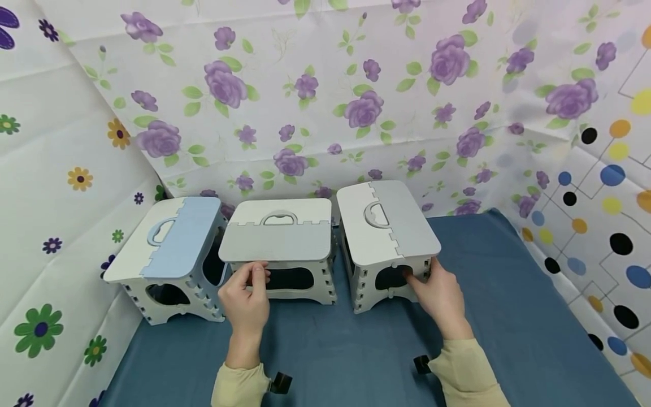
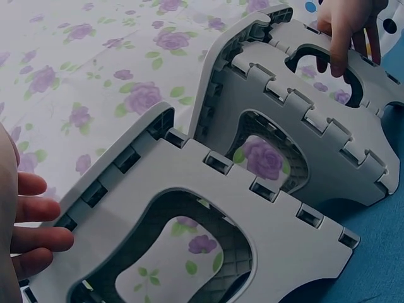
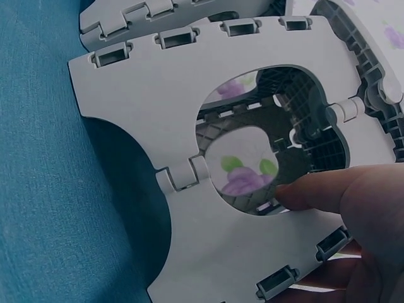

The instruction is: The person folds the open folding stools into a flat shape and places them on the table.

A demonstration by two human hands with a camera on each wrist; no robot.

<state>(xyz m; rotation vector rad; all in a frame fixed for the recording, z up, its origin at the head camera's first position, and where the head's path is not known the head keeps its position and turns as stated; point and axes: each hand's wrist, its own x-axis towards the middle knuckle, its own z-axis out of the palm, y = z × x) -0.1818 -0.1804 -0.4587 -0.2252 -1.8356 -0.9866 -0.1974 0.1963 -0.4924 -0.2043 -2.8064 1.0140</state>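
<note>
Three folding step stools stand in a row. My right hand point(image 1: 441, 297) holds the white-and-grey right stool point(image 1: 376, 226) by its front leg panel. In the right wrist view, the thumb point(image 3: 315, 189) reaches into the panel's opening and the other fingers lie round the side edge. My left hand point(image 1: 247, 297) is at the front edge of the middle stool point(image 1: 280, 243), also white and grey. In the left wrist view its fingers point(image 2: 41, 238) are loosely bent beside that stool's top edge; whether they touch it I cannot tell.
A white-and-blue folding stool point(image 1: 183, 237) stands at the left, angled, close to the middle one. Blue cloth point(image 1: 335, 350) covers the table. Flowered sheeting point(image 1: 305, 113) hangs behind the stools, and a dotted sheet point(image 1: 615, 226) at the right.
</note>
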